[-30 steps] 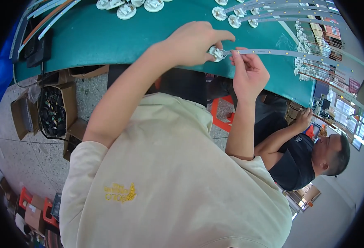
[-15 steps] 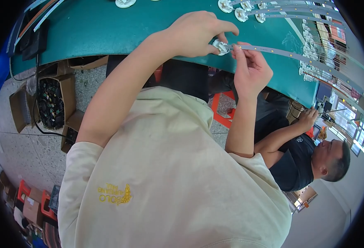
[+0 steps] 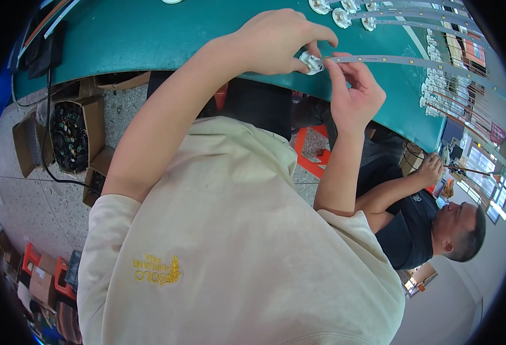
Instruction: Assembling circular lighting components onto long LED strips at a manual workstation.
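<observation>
Over the near edge of the green table, my left hand (image 3: 273, 43) pinches a small white round lamp part (image 3: 311, 63) with clear plastic and fine wires, between thumb and curled fingers. Just right of it, my right hand (image 3: 357, 95) grips the end of a long narrow LED strip (image 3: 399, 60) by thumb and fingertips. The strip runs off to the right in a gentle curve, with small yellowish chips along it. Its end lies close beside the round part; whether they are joined is too small to tell.
More round white parts (image 3: 342, 18) with strips lie at the far right of the green table (image 3: 149, 40). A crowded row of them (image 3: 431, 92) stands along its right edge. A co-worker (image 3: 402, 213) sits at right. Cartons (image 3: 95, 126) and an orange stool (image 3: 307, 152) are below.
The whole view has shifted slightly, and both hands appear a little farther right. My grip on the round part and the strip looks the same. The co-worker's thin rod has tilted.
</observation>
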Demonstrator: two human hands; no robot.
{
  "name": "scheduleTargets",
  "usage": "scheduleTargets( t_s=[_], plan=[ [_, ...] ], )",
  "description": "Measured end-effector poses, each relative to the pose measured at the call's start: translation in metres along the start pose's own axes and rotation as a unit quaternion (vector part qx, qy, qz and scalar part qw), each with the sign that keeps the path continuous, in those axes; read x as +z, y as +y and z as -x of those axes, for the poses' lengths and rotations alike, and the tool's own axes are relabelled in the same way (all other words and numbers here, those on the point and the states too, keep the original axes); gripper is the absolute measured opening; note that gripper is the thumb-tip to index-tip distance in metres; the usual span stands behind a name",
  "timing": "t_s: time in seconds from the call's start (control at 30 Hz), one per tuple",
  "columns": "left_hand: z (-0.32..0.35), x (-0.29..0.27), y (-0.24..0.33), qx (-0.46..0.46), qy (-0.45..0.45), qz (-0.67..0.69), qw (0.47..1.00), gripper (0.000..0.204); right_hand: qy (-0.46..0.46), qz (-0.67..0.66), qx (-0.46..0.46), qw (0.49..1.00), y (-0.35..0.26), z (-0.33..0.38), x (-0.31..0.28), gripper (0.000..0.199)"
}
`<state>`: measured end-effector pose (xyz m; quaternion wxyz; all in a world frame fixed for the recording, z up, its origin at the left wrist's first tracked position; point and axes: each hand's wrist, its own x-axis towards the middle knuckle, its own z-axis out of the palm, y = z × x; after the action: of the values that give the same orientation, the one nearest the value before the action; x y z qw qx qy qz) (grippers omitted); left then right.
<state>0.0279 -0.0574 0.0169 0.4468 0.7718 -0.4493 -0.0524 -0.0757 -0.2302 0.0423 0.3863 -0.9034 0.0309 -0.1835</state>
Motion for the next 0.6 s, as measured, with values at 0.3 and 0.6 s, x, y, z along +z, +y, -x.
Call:
scheduleTargets(
  t_s=[0.3,0.6],
  plan=[
    [-0.009,-0.006,-0.008,-0.003,-0.046,0.075,0.996,0.043,-0.006,0.016,-0.017,1.0,0.006,-0.002,-0.004,0.014],
    [-0.009,-0.003,-0.01,0.008,-0.033,0.068,0.997,0.045,-0.039,0.052,-0.07,0.995,0.006,-0.007,-0.01,0.013]
  ],
)
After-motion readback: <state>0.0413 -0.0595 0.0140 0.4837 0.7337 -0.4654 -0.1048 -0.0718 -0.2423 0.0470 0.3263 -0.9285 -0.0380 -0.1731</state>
